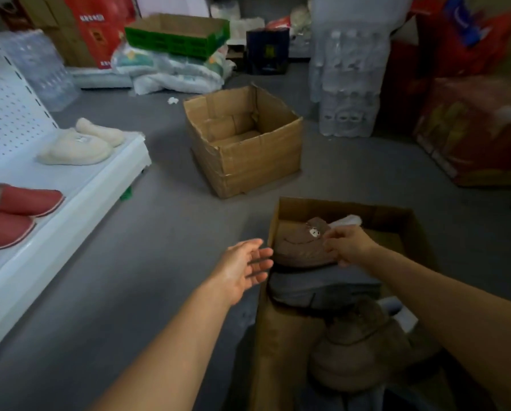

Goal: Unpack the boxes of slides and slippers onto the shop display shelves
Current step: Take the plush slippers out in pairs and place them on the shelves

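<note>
My right hand (347,244) is gripping one brown slipper (300,247) in the near box (281,221); my left hand (245,266) is hovering beside it, fingers spread. Shelf (70,188) is holding two cream slippers (79,146), two red slippers (17,215).

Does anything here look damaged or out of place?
Yes: the empty brown cardboard box on the grey floor is battered, its walls creased and rim torn. A crumpled white paper scrap lies behind it.

Floor (165,262): grey, smooth, dimly lit. Left side: white perforated back panel (8,114). Rear stock area cluttered: shrink-wrapped bottled water packs (349,84), red printed cartons (479,129), a green-sided tray box (177,34) on soft white packages (174,72) (contents unclear), and a dark box (267,50).
</note>
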Motion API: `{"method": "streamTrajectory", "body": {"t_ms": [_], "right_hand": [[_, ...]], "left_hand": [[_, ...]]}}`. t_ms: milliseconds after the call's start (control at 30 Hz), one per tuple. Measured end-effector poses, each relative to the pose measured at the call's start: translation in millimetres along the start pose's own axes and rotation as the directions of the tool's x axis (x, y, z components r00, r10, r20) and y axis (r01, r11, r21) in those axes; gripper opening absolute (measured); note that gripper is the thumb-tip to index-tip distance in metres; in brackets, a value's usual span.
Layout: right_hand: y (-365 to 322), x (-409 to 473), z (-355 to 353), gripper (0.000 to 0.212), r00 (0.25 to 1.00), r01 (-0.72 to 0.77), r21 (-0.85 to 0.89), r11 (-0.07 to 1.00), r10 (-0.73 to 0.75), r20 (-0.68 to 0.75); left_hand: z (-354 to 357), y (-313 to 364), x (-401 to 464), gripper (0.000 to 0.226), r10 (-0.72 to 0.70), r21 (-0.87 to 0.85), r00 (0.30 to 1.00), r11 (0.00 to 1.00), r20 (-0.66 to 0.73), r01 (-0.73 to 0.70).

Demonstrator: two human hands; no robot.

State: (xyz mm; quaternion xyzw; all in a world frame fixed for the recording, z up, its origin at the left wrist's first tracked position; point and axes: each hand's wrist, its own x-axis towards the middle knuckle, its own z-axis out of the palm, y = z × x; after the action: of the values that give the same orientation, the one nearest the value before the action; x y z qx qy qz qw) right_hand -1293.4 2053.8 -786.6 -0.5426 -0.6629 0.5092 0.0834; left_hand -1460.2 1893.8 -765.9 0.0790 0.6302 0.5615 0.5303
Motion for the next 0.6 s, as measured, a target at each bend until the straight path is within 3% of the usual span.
{"method": "streamTrajectory", "body": {"t_ms": [167, 267, 400, 500, 600], "right_hand": [[29.9, 30.3, -15.2, 0.016, 0.995, -0.030, -0.043, 0.999, 0.025, -0.102], [30.5, 51.4, -17.9, 0.037, 0.993, 0.022, -0.103, 0.994, -0.033, -0.113], [21.6, 83.0, -9.2, 0.070, 0.999, 0.025, -0.081, 0.996, -0.027, -0.036], [19.6, 100.0, 0.3, 0.089, 0.989, -0.132, 0.031, 0.991, 0.129, 0.079], [21.9, 105.4, 4.7, 0.086, 0.977, -0.175, 0.049, 0.983, 0.167, 0.131]], "left_hand": [[21.1, -11.9, 26.4, 0.012, -0.070, 0.030, 0.998, 0.997, 0.002, 0.070], [28.8, -14.0, 39.2, 0.012, -0.101, 0.035, 0.995, 0.994, 0.014, 0.101], [31.3, -16.6, 53.3, 0.016, -0.120, 0.033, 0.992, 0.992, 0.031, 0.119], [26.9, -19.0, 60.7, 0.015, -0.124, 0.016, 0.992, 0.992, 0.029, 0.124], [18.5, -22.2, 66.8, 0.016, -0.131, 0.008, 0.991, 0.991, 0.016, 0.131]]}}
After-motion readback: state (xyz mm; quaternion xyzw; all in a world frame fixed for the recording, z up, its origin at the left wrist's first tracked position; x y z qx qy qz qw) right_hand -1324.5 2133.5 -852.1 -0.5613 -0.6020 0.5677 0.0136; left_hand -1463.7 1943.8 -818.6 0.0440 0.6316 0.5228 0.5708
